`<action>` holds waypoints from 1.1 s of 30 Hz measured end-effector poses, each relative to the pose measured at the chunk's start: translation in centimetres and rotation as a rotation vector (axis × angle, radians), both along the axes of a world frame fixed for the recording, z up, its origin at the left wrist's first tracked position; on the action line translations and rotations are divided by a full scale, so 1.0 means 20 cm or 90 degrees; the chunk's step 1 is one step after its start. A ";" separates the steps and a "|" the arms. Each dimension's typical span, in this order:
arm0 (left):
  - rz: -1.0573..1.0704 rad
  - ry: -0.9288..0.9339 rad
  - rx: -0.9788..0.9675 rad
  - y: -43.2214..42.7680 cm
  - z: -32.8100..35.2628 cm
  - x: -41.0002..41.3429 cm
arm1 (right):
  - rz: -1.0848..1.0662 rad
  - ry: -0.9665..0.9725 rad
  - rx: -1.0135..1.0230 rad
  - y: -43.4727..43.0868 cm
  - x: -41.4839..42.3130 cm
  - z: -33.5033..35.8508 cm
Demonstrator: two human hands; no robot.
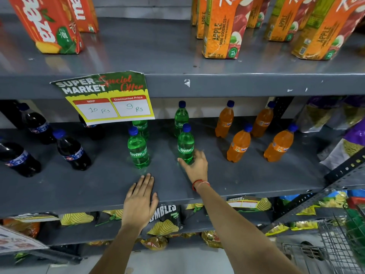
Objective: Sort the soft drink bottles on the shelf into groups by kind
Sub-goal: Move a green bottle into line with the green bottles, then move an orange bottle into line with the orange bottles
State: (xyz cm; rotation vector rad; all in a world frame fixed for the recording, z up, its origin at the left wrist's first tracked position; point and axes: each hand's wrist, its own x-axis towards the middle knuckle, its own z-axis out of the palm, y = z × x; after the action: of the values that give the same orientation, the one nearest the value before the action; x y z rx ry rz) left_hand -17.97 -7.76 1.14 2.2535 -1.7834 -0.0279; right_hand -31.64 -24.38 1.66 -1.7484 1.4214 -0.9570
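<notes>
Right hand (194,162) seemingly gripping centre-frame green bottle (185,146); left hand (140,197) flat, empty on shelf (79,186). Could topple if nudged.

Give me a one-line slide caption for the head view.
Right hand grips a Sprite bottle between cola bottles and Fanta bottles; left hand lies flat on the shelf.

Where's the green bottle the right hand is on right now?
The green bottle stands front-centre on the middle shelf, the right hand at its base, with another green bottle to its left and orange bottles to its right.
</notes>
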 end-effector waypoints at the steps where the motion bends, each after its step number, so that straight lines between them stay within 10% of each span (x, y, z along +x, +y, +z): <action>1: 0.001 -0.001 0.001 0.00 0.00 0.00 | 0.002 0.001 -0.006 0.00 0.00 0.00; 18: 0.002 -0.008 0.004 0.00 0.00 0.00 | 0.021 -0.031 -0.021 0.06 -0.03 0.01; 26: -0.001 -0.015 0.019 -0.01 -0.02 0.01 | -0.451 -0.102 -0.062 -0.05 -0.38 -0.01; 33: 0.000 -0.009 0.009 -0.01 -0.03 0.01 | -0.352 -0.087 0.005 -0.18 -0.49 -0.01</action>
State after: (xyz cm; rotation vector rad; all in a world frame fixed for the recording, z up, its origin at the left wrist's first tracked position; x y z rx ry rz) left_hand -17.86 -7.94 0.63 2.2683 -1.7964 -0.0248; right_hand -41.35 -28.00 1.39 -1.2682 1.8523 -1.3195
